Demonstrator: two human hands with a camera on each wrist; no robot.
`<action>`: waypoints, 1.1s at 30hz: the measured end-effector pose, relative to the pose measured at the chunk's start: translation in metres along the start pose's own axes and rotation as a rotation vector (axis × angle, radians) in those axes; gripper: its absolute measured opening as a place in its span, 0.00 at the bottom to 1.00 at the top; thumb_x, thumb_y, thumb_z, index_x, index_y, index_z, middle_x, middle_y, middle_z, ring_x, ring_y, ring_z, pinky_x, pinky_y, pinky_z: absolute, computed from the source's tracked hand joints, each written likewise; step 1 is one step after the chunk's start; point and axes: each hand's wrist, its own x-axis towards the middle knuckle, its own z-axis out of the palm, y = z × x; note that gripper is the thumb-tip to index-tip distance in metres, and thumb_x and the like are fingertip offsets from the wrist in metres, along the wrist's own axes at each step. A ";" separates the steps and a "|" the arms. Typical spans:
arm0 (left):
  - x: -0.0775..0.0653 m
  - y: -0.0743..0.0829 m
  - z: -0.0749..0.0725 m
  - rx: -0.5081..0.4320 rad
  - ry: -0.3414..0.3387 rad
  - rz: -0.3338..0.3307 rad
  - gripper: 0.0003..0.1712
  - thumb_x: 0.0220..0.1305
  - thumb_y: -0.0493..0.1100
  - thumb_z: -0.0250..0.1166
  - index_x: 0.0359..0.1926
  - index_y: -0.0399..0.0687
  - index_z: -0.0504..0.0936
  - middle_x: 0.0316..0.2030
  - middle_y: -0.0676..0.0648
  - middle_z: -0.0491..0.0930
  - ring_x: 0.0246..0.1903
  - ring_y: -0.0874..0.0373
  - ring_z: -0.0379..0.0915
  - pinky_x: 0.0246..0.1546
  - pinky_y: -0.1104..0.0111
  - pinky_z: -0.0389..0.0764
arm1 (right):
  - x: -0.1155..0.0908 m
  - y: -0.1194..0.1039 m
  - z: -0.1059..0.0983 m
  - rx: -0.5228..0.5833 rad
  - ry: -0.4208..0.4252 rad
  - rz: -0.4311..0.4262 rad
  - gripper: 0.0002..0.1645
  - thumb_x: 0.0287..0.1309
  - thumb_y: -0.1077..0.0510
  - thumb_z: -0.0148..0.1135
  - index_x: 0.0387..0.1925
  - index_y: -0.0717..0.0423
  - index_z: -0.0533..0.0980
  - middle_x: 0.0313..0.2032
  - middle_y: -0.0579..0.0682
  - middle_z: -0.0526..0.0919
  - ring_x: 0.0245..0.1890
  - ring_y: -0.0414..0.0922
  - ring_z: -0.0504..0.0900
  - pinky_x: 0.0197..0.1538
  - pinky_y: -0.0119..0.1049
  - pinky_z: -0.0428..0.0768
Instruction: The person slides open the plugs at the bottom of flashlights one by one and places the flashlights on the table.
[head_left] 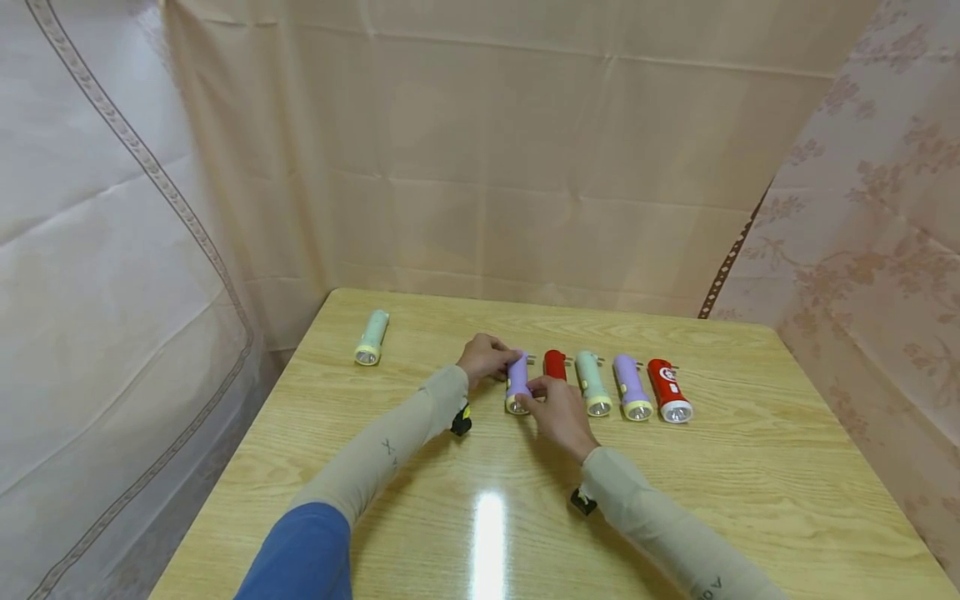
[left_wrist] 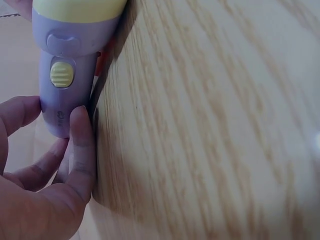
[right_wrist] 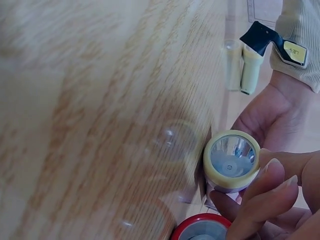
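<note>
A purple flashlight with a pale yellow head [head_left: 517,379] lies on the table, its lens end facing me. At its tail, my left hand [head_left: 483,360] pinches the body between thumb and fingers; the left wrist view shows the yellow switch [left_wrist: 62,74] facing up. My right hand [head_left: 561,414] grips the head end, with fingertips at the rim of the lens [right_wrist: 231,157] in the right wrist view. Just right of it is a red flashlight [head_left: 555,363], its front part hidden behind the right hand in the head view.
Right of the red one, a mint flashlight [head_left: 592,383], another purple flashlight [head_left: 632,387] and a red flashlight with a white head [head_left: 670,390] lie in a row, lenses toward me. A separate mint flashlight [head_left: 372,337] lies at the table's back left. Cloth curtains [head_left: 525,167] surround the table.
</note>
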 end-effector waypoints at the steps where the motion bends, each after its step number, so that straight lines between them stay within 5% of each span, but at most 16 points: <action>1: 0.000 0.000 0.000 0.003 0.001 -0.001 0.16 0.68 0.43 0.72 0.46 0.33 0.83 0.37 0.40 0.85 0.32 0.53 0.84 0.33 0.64 0.88 | 0.000 0.000 0.000 -0.002 0.000 -0.004 0.17 0.66 0.51 0.71 0.49 0.59 0.85 0.43 0.50 0.90 0.47 0.48 0.86 0.48 0.47 0.83; 20: -0.009 -0.003 -0.009 0.061 0.021 0.005 0.17 0.68 0.46 0.72 0.47 0.38 0.80 0.39 0.37 0.85 0.32 0.50 0.84 0.32 0.63 0.87 | -0.006 -0.003 0.000 0.045 0.038 -0.068 0.18 0.64 0.53 0.72 0.50 0.60 0.84 0.49 0.53 0.88 0.51 0.51 0.85 0.50 0.49 0.84; 29: -0.023 -0.008 -0.020 0.164 -0.011 0.073 0.16 0.72 0.51 0.67 0.47 0.41 0.83 0.41 0.40 0.85 0.38 0.50 0.84 0.35 0.62 0.86 | -0.012 -0.004 -0.006 0.070 0.078 -0.103 0.18 0.64 0.54 0.72 0.50 0.61 0.84 0.47 0.54 0.86 0.31 0.44 0.76 0.31 0.35 0.75; 33: -0.035 -0.009 -0.024 0.189 -0.046 0.121 0.17 0.73 0.53 0.65 0.48 0.43 0.84 0.43 0.42 0.85 0.41 0.48 0.84 0.39 0.61 0.86 | -0.016 -0.004 -0.008 0.074 0.074 -0.100 0.19 0.65 0.52 0.71 0.51 0.60 0.83 0.49 0.55 0.85 0.30 0.45 0.74 0.30 0.34 0.73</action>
